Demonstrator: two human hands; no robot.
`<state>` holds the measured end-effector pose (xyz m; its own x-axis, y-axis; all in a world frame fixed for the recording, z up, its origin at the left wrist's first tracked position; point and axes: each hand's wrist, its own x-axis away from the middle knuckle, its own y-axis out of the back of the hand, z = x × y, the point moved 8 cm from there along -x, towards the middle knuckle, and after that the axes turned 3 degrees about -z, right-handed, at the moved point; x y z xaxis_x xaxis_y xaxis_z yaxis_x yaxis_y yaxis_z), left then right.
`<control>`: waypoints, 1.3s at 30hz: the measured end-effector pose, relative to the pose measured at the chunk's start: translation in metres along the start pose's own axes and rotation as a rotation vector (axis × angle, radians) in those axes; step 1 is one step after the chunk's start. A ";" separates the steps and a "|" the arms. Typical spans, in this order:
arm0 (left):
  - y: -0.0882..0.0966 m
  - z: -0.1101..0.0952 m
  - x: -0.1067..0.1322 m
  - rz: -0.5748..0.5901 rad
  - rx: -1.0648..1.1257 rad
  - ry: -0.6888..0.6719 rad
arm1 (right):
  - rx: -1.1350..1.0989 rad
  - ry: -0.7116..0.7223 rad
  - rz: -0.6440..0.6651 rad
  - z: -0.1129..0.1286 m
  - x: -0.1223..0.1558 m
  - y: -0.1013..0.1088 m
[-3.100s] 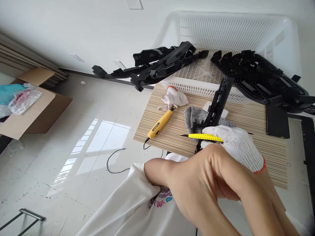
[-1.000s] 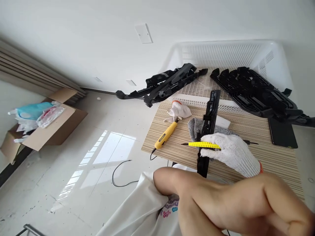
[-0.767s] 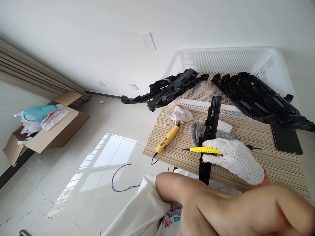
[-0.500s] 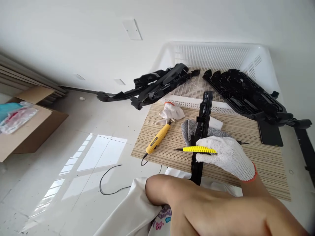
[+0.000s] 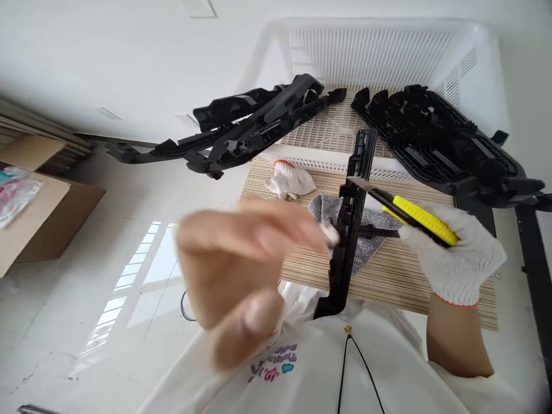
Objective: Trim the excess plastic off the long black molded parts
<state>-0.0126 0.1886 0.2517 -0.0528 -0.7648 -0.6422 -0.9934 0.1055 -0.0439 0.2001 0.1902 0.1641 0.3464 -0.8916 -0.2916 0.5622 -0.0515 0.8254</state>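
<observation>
My bare left hand [image 5: 241,264] is raised close to the camera and blurred. Its fingers stretch out toward a long black plastic part [image 5: 349,230], thumb apart, and nothing shows in it. That part runs from my lap up to the white basket. My right hand [image 5: 457,259], in a white knit glove, grips a yellow utility knife [image 5: 420,218]. The knife's tip points at the part's upper section. A grey cloth [image 5: 371,247] lies under the part on the striped table [image 5: 397,276].
A white slatted basket [image 5: 379,34] stands at the table's back. Long black parts [image 5: 241,123] stick out to its left, and a stack of black parts [image 5: 435,144] lies on its right. A spare white glove [image 5: 290,181] lies on the table. A cardboard box [image 5: 38,218] sits on the floor, left.
My left hand has swung up from below into the middle of the view. My right hand has moved right and turned the knife from level to pointing up-left at the part.
</observation>
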 end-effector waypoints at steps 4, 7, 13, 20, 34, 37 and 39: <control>0.003 0.031 -0.038 -0.001 -0.273 -0.052 | 0.024 -0.030 -0.079 -0.009 -0.007 0.020; -0.024 0.062 -0.056 0.201 -0.418 0.019 | 0.076 -0.099 -0.212 -0.016 -0.006 0.037; -0.040 0.128 -0.084 0.355 -0.593 0.177 | 0.111 -0.208 -0.397 -0.027 0.014 0.050; -0.036 0.146 -0.091 0.359 -0.556 0.268 | -0.041 -0.227 -0.397 -0.037 0.017 0.039; -0.024 0.160 -0.093 0.310 -0.524 0.129 | -0.267 -0.409 -0.319 -0.040 0.013 0.023; -0.025 0.162 -0.095 0.315 -0.502 0.112 | -0.277 -0.432 -0.350 -0.042 0.015 0.024; -0.026 0.162 -0.096 0.313 -0.503 0.104 | -0.303 -0.428 -0.320 -0.042 0.013 0.020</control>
<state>0.0343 0.3619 0.1906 -0.3353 -0.8064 -0.4871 -0.8537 0.0414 0.5192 0.2479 0.1967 0.1566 -0.1716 -0.9578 -0.2308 0.7987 -0.2724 0.5366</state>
